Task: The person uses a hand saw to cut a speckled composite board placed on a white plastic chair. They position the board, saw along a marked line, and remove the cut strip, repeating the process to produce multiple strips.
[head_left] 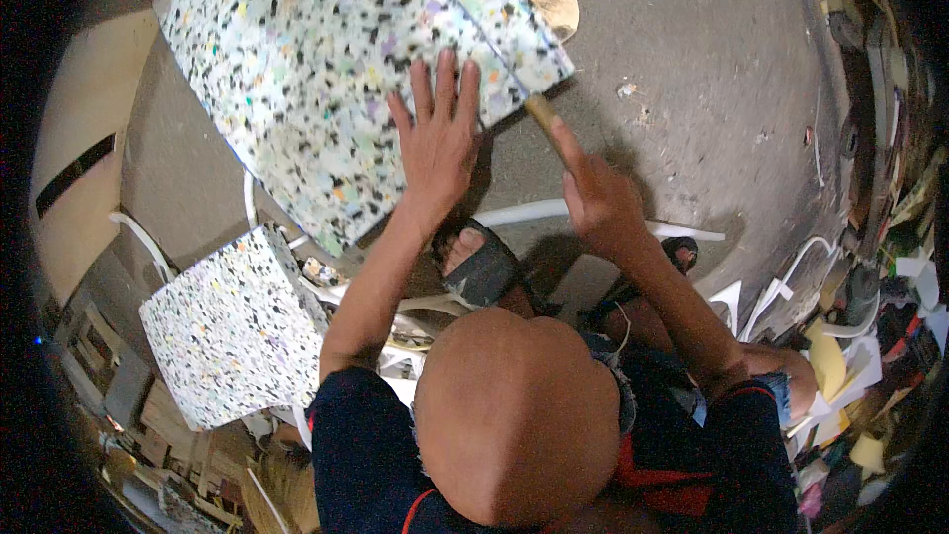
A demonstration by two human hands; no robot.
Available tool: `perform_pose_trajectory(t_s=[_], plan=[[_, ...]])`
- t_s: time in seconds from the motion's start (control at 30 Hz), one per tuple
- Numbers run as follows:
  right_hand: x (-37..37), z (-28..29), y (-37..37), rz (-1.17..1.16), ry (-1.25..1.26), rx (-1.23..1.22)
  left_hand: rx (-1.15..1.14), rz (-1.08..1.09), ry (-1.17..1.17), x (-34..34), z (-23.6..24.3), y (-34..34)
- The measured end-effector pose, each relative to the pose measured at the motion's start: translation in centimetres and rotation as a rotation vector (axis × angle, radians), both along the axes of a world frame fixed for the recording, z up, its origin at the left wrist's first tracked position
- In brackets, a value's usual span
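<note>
A thick speckled foam sheet, white with black and coloured flecks, fills the upper left of the view. My left hand lies flat on it near its near edge, fingers spread and holding nothing. In my right hand is a knife with a tan handle, the index finger stretched along it. Its tip end meets the sheet's near edge, at the end of a thin dark line that runs away up the sheet toward the far side. The blade is too thin to make out clearly.
A smaller speckled foam block rests at the left, below the sheet. White curved strips lie on the grey floor near my sandalled foot. Coloured scraps pile up at the right. A tan board stands at the far left.
</note>
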State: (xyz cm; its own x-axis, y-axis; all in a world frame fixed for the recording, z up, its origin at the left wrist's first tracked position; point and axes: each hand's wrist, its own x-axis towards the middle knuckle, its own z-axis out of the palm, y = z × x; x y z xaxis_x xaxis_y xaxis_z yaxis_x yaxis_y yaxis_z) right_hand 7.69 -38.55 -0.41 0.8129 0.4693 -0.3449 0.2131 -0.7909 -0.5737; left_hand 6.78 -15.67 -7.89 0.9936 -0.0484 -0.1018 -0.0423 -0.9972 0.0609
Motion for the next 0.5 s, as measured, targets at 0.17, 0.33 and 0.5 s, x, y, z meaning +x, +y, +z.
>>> perform_pose_trajectory(t_s=[0.17,0.33,0.5], plan=[[5.9,0.0,2.5,0.052,0.051,-0.183,-0.159,-0.036,-0.210,4.8,-1.7,3.6],[6.9,1.2,3.6,0.028,0.060,-0.148,-0.223,0.052,-0.159,6.2,-0.8,2.5],[7.4,-0.1,5.0,0.014,0.020,-0.134,-0.098,0.089,-0.182,6.1,-1.7,1.4]])
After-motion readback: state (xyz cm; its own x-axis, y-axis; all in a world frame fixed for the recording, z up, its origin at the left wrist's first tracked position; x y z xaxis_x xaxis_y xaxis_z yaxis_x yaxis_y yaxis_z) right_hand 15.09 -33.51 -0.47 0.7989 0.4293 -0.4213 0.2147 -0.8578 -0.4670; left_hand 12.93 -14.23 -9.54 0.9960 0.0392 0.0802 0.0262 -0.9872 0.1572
